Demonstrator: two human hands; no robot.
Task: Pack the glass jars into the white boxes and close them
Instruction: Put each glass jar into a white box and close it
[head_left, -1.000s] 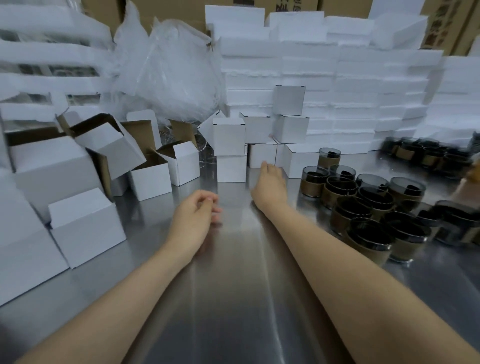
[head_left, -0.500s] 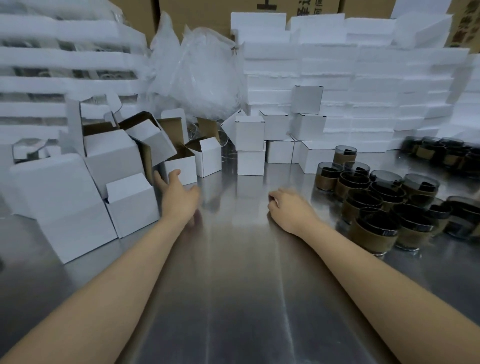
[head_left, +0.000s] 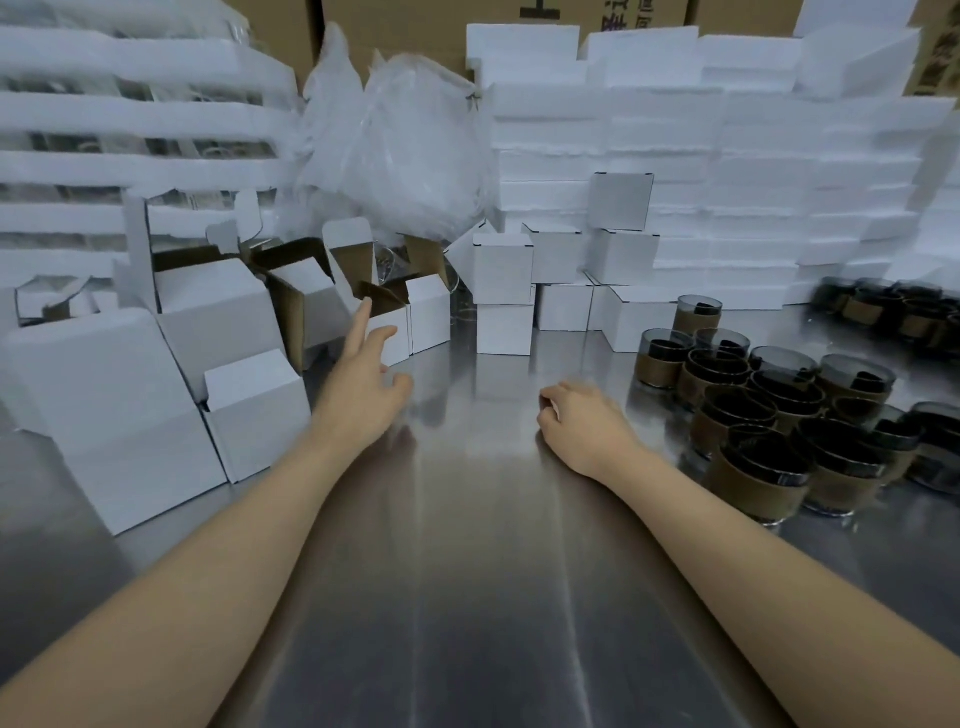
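Left grip (head_left: 363, 400), spread empty, is hovering by the counter's (head_left: 467, 571) far-left open box (head_left: 401, 347), best pinching its wall; right grip (head_left: 582, 423) is lying curled, empty.

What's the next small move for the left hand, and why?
Probably close the left hand on the small open box it reaches toward and pull it to the bare table in front. Both hands hold nothing, the right hand rests beside the glass jars, and a jar needs an open box first.
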